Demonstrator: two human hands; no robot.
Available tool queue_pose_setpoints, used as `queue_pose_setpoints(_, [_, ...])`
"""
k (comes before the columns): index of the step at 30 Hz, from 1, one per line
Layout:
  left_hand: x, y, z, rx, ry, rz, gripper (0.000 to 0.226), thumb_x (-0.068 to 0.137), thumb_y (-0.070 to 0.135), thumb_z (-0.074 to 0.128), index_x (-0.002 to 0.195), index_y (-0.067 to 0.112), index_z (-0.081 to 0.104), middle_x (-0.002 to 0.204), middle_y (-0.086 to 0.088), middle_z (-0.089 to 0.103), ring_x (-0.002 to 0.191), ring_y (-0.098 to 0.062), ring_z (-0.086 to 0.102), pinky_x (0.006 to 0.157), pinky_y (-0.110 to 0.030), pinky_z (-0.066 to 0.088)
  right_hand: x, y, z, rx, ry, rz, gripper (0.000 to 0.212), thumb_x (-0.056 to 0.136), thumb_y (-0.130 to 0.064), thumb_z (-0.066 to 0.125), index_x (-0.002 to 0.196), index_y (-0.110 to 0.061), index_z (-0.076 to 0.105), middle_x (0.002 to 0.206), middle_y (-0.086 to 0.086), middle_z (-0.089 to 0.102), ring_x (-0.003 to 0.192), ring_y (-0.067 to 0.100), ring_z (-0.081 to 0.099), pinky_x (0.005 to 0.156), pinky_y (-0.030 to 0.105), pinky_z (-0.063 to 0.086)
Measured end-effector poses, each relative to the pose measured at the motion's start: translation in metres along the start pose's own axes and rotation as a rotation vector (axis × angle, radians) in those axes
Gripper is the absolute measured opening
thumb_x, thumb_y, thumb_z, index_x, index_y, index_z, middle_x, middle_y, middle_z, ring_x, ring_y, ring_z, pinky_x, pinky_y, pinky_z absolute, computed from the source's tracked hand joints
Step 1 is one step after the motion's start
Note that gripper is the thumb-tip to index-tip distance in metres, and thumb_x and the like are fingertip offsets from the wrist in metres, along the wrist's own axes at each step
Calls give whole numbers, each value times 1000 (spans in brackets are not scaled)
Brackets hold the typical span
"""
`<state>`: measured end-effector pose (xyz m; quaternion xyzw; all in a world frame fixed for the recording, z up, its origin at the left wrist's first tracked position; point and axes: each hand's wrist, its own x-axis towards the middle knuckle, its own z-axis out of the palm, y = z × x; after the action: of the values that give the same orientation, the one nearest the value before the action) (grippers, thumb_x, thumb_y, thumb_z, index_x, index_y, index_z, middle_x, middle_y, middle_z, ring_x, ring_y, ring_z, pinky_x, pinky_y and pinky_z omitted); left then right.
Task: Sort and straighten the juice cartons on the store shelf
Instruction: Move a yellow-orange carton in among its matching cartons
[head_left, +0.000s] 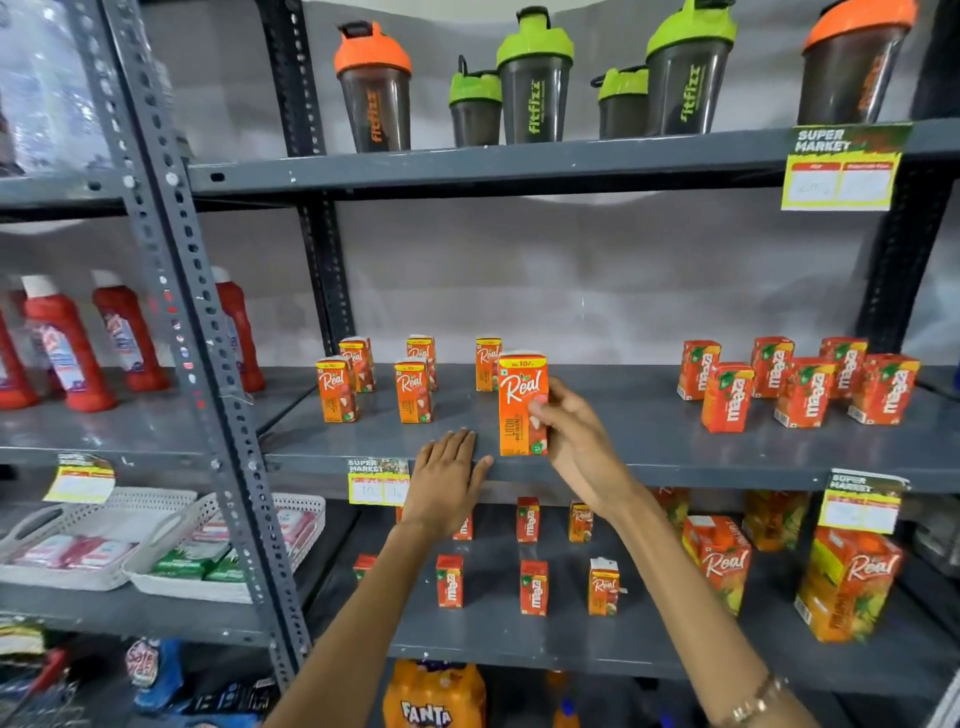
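My right hand (574, 431) grips a small orange Real litchi carton (522, 402), upright at the front edge of the middle shelf (675, 462). My left hand (449, 478) rests flat on that shelf's front lip, fingers spread, holding nothing. Several more Real cartons (413, 389) stand in loose rows to the left and behind. A cluster of red Maaza cartons (802, 392) stands at the right end of the same shelf. On the shelf below, small Maaza cartons (534, 587) and small Real cartons (603, 587) are mixed together.
Large Real cartons (722, 561) stand at the lower right. Shaker bottles (535, 78) line the top shelf. Red sauce bottles (67, 343) and white baskets (171, 540) fill the left rack. Price tags (376, 480) hang on shelf edges. A Fanta pack (434, 696) sits below.
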<state>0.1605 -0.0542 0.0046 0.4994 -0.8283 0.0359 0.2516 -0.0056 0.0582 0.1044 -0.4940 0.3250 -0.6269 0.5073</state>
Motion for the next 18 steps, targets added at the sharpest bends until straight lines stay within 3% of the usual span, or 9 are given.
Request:
queue_pose_setpoints(3, [-4,-10,-2,12,-26,0,66,103,57,16,155,18,29,163,-1,31,154,-19,23,126,-38,12,39,28,-9,-106,30,42,32,97,-14,57,128,-20,53,121,-2,66,122,21,61,93,28,55])
queue_pose_setpoints(5, [-11,-43,-1,45,11,-140,65,104,56,17,154,18,30,163,-1,33,153,-20,24,126,-38,14,97,69,4,-149,-76,103,32,98,-9,55,128,-18,51,120,-2,65,129,27,57,93,29,53])
queue_pose_setpoints(7, [-12,-46,-3,39,13,-145,65,103,56,17,154,18,31,162,-1,34,153,-20,25,126,-38,15,114,78,1,-194,-52,105,34,99,-4,53,130,-17,48,120,-2,64,132,28,55,93,29,53])
queue_pose_setpoints(12, [-9,-25,3,33,24,-80,66,103,57,15,154,19,31,162,-1,34,152,-19,26,126,-38,14,136,87,-12,-277,19,132,35,99,-3,51,132,-13,44,138,11,56,135,30,51,110,47,45])
queue_pose_setpoints(15, [-1,-20,4,15,43,-48,69,101,60,13,154,20,31,163,0,33,152,-19,26,127,-39,13,143,78,-16,-345,50,112,42,99,-5,53,139,-8,40,146,14,51,137,30,49,112,52,42])
queue_pose_setpoints(18, [28,-58,-1,-12,44,100,70,100,62,11,153,21,32,162,0,34,152,-19,27,126,-38,13,162,78,8,-368,206,22,45,97,-7,56,140,-10,40,148,12,50,138,29,48,111,53,43])
